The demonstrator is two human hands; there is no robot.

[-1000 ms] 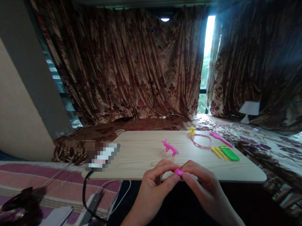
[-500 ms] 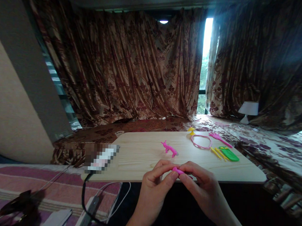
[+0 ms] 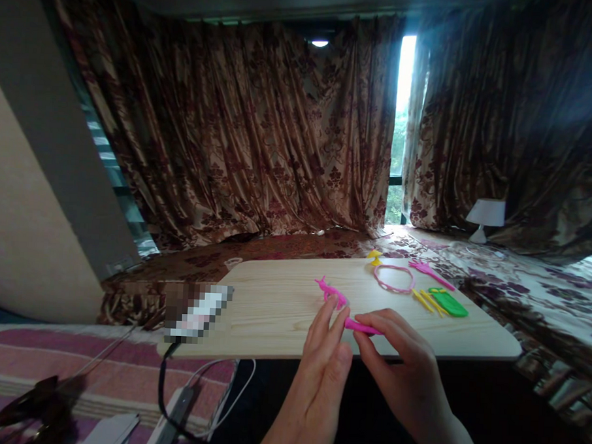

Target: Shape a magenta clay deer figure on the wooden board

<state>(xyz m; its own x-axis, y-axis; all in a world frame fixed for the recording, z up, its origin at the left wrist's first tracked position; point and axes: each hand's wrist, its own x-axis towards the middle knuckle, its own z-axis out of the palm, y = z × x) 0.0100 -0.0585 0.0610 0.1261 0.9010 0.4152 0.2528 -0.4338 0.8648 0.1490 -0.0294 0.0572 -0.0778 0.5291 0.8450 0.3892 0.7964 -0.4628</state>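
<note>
Fingers, right hand [image 3: 405, 358]: thumb and forefinger pinch a slim pink stick [image 3: 363, 326], the other fingers curled behind them.
Fingers, left hand [image 3: 319, 373]: held out fairly straight and a little apart, thumb off to the side — whether the forefinger touches the stick's near end, I cannot tell from this view.
Pink stick: lying level between the hands, above the near part of the pale wooden table [image 3: 267, 312], its one end pointing at the left forefinger.
Pink animal figure [image 3: 333, 293]: on the table, just beyond the left fingertips, which seem to cover a bit of it.
Far right of table: a pink twisted ring [image 3: 395, 291], a yellow piece [image 3: 374, 257] just behind it, a pink hand-shaped stick [image 3: 435, 276], thin yellow sticks [image 3: 428, 301] and a green flat piece [image 3: 454, 305] beside them.
Left end: a blurred-out device [image 3: 201, 314] — a black cable [image 3: 164, 386] runs down from it.
Behind: patterned curtains [image 3: 280, 130] and a white lamp [image 3: 487, 213].
</note>
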